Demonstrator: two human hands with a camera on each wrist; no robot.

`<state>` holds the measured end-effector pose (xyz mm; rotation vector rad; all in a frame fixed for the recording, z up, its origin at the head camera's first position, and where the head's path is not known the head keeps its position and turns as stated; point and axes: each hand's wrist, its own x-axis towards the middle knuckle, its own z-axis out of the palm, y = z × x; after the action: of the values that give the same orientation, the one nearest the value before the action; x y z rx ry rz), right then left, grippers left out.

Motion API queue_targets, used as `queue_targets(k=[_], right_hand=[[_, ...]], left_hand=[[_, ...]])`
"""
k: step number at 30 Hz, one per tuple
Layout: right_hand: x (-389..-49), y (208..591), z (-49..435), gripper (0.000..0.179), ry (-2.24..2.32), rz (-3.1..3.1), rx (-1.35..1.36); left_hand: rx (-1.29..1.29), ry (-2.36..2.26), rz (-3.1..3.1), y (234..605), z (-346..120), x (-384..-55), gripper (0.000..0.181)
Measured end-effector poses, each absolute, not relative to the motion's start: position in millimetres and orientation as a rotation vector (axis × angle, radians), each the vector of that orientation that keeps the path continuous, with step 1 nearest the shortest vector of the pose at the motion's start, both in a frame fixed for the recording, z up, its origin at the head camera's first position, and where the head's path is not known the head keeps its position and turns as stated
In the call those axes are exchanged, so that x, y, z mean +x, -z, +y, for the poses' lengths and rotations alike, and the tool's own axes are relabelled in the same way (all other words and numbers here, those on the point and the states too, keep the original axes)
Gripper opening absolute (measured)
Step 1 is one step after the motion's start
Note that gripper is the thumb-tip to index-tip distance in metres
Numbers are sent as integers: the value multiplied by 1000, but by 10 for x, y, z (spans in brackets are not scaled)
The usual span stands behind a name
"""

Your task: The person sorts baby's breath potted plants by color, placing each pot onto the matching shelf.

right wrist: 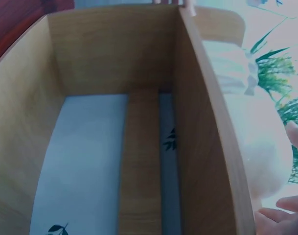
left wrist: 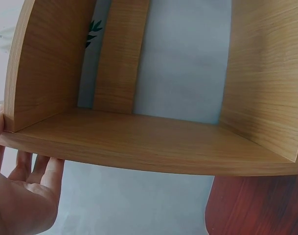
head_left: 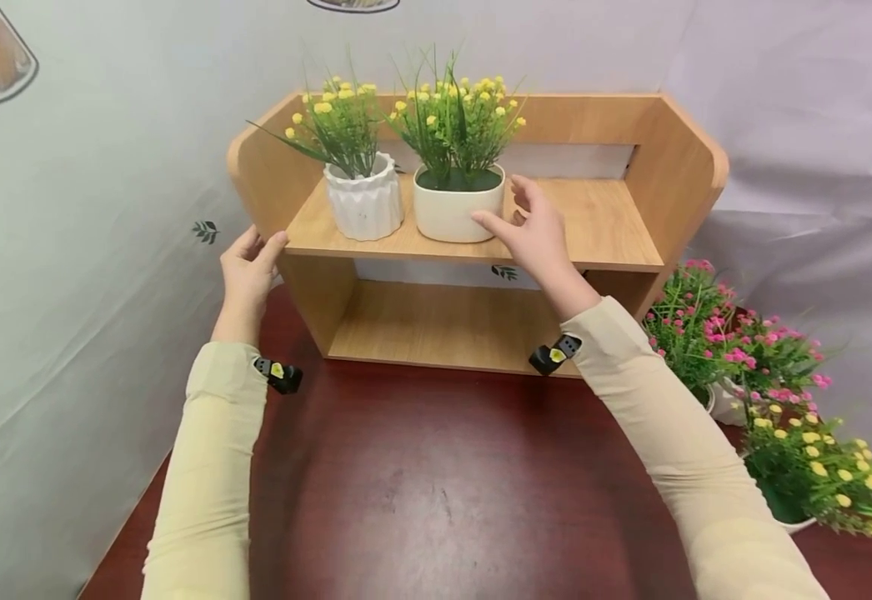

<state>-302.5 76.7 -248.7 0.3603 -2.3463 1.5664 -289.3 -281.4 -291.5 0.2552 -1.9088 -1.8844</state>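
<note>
On the upper board of a small wooden shelf [head_left: 601,221] stand two potted plants with yellow flowers. One has a white ribbed pot [head_left: 364,200]; to its right is a smooth, cream oval pot [head_left: 451,212]. My left hand [head_left: 248,271] grips the shelf's left side, thumb by the board's front edge and fingers along the panel's outer face [left wrist: 29,200]. At the oval pot's right end is my right hand [head_left: 537,225], fingers loosely bent and spread from the thumb. The thumb lies in front of the pot; whether it touches is unclear. The right wrist view shows only part of this hand [right wrist: 283,215].
Pink-flowered plants [head_left: 736,333] and another yellow-flowered plant [head_left: 819,467] stand to the right on the dark red table [head_left: 436,475]. Below the upper board is the shelf's lower board [head_left: 443,325]. Pale wall covering [head_left: 106,208] hangs at the left and behind.
</note>
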Motion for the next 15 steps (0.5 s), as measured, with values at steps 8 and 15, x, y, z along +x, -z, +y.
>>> queue_targets(k=[8, 15], right_hand=[[-2849, 2552, 836, 61, -1609, -2169, 398], [-2686, 2616, 893, 56, -1617, -2132, 417]], left_hand=[[247, 1857, -1929, 2904, -2779, -2903, 53], [251, 1879, -1898, 2918, -2785, -2906, 53]])
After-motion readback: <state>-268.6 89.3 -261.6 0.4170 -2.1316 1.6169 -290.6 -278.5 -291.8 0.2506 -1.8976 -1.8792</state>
